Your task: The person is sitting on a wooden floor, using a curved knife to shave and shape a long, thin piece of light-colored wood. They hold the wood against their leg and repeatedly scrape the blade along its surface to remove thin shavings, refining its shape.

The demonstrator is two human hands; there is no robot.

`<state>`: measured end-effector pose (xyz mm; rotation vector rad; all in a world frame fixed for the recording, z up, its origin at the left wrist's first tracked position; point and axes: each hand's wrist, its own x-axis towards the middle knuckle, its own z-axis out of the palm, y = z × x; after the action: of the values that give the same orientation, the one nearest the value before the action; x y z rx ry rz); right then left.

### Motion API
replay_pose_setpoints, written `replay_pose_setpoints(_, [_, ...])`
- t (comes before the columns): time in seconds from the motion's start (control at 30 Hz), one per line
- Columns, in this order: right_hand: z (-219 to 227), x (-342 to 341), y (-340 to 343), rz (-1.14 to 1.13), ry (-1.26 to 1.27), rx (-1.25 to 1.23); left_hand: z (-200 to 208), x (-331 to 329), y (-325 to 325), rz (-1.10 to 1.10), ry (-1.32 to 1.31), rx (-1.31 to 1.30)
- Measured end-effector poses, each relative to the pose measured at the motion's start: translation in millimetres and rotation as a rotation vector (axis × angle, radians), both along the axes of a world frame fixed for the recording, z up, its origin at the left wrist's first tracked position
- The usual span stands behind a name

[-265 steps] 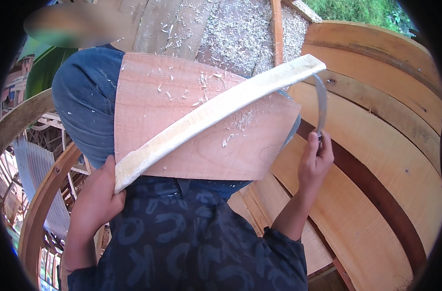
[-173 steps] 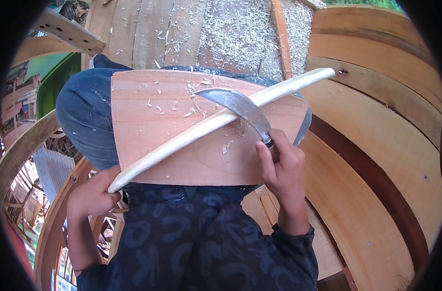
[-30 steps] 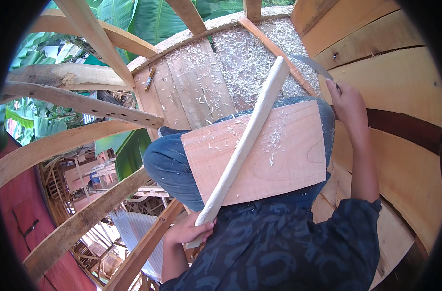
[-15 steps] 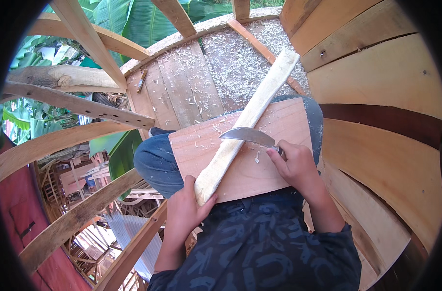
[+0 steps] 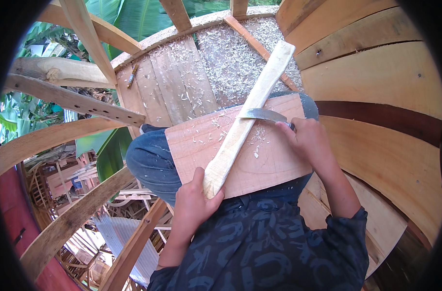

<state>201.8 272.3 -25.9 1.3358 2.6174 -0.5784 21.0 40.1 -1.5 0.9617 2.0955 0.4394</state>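
A long pale stick of wood (image 5: pixel 247 116) slants from near my waist up and to the right, across a flat wooden board (image 5: pixel 274 153) on my lap. My left hand (image 5: pixel 196 198) is closed round the stick's near end. In my right hand (image 5: pixel 308 143) is a knife (image 5: pixel 265 115) with a curved metal blade; the fingers hide most of its handle. The blade lies across the stick about halfway along, its tip pointing left. Small shavings are scattered on the board round the blade.
Pale wood shavings (image 5: pixel 243 60) cover the plank floor ahead, where an orange-brown batten (image 5: pixel 255 42) lies. A small marker-like object (image 5: pixel 132 76) rests at the far left. Curved plank walls (image 5: pixel 376 72) rise on the right. Open wooden beams (image 5: pixel 75 104) stand on the left, with big leaves beyond.
The knife has moved up along the stick, away from my body, with my right hand. The stick's near end and my left hand have shifted slightly right.
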Motion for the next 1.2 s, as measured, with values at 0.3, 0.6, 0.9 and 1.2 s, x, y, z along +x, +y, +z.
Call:
replay_pose_setpoints(0.3, [-4,-7,16,-0.01,-0.076,0.1,-2,2,-2,0.005,0.006,0.039])
replay_pose_setpoints(0.6, [17,10,50,-0.185,-0.17,0.111,-3,1,-16,0.004,-0.01,0.007])
replay_pose_setpoints(0.9, [-3,-6,11,0.044,-0.052,0.026,2,5,-7,0.013,-0.007,-0.021])
replay_pose_setpoints(1.2, [-2,-9,22,0.065,-0.102,0.039,1,7,-8,-0.005,0.02,-0.015])
